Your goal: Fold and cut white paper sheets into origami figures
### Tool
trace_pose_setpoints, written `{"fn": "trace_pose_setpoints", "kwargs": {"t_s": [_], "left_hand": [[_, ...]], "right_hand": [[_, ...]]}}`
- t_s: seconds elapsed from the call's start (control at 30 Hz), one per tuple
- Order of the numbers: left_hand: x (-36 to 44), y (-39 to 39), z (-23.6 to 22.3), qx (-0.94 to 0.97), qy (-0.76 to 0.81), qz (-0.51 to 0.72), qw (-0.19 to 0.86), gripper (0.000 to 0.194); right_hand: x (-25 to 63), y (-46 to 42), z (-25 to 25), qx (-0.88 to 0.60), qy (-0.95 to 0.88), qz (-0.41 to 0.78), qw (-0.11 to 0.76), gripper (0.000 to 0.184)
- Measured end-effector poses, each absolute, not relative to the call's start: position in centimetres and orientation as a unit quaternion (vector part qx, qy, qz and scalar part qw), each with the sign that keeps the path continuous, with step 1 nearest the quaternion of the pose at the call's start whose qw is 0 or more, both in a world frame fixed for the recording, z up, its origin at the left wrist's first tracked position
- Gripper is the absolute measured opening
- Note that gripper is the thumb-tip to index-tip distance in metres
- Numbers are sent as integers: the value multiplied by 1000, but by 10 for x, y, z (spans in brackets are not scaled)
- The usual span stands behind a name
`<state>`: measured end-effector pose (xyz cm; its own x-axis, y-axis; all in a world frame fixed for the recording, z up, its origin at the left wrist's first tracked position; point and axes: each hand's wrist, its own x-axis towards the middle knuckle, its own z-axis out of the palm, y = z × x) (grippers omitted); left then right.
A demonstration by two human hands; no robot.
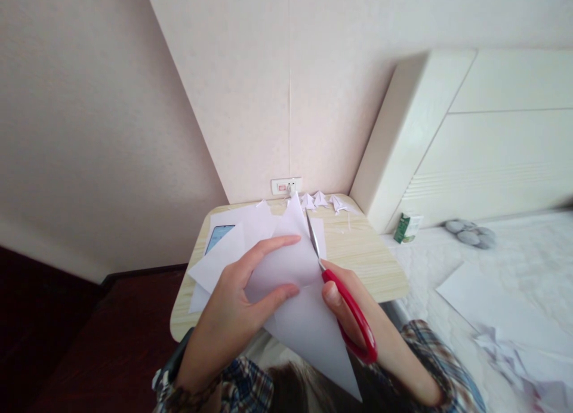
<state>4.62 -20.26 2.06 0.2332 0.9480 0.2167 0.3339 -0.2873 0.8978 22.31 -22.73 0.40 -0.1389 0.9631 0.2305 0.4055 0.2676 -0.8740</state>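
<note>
My left hand (239,290) holds a folded white sheet of paper (316,323), thumb and forefinger spread across its face. In my right hand (344,313) is a pair of scissors (353,307) with red handles, my thumb and fingers around the grips. The blades point away from me and lie along the right side of the paper's upper part, appearing nearly closed. The paper's tip rises toward the wall, and a lower corner hangs near my lap. My left hand's other fingers are hidden behind the sheet.
More white sheets lie on the wooden table (376,264), partly covering a phone (219,235). Several folded paper pieces (320,199) line its back edge below a wall socket (286,186). On the bed at right are a green-white carton (407,228), a grey cushioned object (470,233) and loose paper (492,305).
</note>
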Motion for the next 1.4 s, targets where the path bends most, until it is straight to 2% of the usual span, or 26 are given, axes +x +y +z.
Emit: {"fn": "trace_pose_setpoints", "kwargs": {"t_s": [0.73,1.4], "left_hand": [[44,-201,21,731,461,383,327,39],[42,-199,17,737,453,383,324,40]], "right_hand": [[221,-231,0,-480,-654,389,437,63],[223,-227,-17,-449,-644,439,436,54]]}}
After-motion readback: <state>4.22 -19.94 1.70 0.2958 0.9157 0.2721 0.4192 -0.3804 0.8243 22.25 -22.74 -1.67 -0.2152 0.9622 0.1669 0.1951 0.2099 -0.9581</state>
